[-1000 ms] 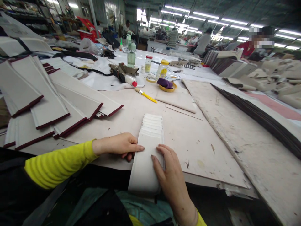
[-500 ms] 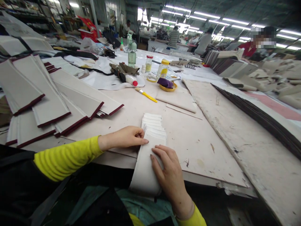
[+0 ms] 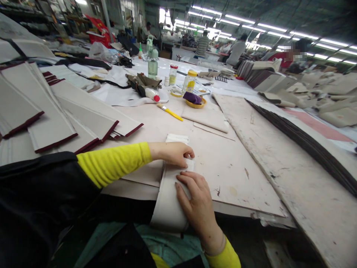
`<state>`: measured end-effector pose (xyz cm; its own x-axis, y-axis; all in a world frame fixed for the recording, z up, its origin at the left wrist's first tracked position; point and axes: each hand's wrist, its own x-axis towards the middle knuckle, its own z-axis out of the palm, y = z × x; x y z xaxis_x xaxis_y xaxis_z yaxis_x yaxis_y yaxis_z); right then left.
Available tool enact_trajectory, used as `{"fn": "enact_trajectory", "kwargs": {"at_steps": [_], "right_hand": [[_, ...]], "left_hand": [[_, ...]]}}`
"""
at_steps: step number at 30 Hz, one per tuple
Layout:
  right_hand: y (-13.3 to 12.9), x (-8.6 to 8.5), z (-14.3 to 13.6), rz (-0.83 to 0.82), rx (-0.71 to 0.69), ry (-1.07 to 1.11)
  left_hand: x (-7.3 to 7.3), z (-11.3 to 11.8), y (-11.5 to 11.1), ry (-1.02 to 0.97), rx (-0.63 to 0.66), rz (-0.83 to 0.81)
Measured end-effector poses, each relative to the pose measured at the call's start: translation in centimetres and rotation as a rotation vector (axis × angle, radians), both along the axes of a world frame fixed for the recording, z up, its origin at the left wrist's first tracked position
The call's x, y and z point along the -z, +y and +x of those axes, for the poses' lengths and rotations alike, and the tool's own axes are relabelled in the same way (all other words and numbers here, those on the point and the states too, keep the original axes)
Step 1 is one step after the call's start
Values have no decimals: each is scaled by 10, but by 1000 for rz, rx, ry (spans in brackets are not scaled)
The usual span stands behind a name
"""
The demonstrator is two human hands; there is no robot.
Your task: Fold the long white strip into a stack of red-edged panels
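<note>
A stack of off-white strips [image 3: 170,203], layered in steps at the far end, lies in front of me and bends down over the table's near edge. My left hand [image 3: 178,153] reaches across the stepped end with its fingers curled in, near the right edge of the stack. What is between its fingertips, if anything, is hidden. My right hand [image 3: 196,199] rests on the top strip with fingers stretched out and slightly apart. The material looks like fabric or thin leather; I cannot tell which.
Off-white panels with dark red edges [image 3: 52,123] fan out at left. Beyond my hands lie a yellow-handled brush [image 3: 170,112], a yellow dish [image 3: 196,104] with purple cloth, a yellow-lidded jar [image 3: 189,82] and a green bottle [image 3: 152,67]. A long board [image 3: 267,160] lies at right. People work farther back.
My left hand has moved right from the stack's left edge, across its stepped end, with the fingers now curled. My right hand stays on the strip. The view has shifted slightly.
</note>
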<state>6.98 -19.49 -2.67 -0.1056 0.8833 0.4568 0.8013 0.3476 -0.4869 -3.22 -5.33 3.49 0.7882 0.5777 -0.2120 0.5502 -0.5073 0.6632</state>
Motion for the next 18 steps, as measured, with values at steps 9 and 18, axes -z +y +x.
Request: {"fn": "enact_trajectory", "kwargs": {"at_steps": [9, 18], "right_hand": [[2, 1, 0, 18, 4, 35], [1, 1, 0, 40, 19, 33]], "left_hand": [[3, -7, -11, 30, 139, 200], [15, -16, -24, -39, 201, 479]]}}
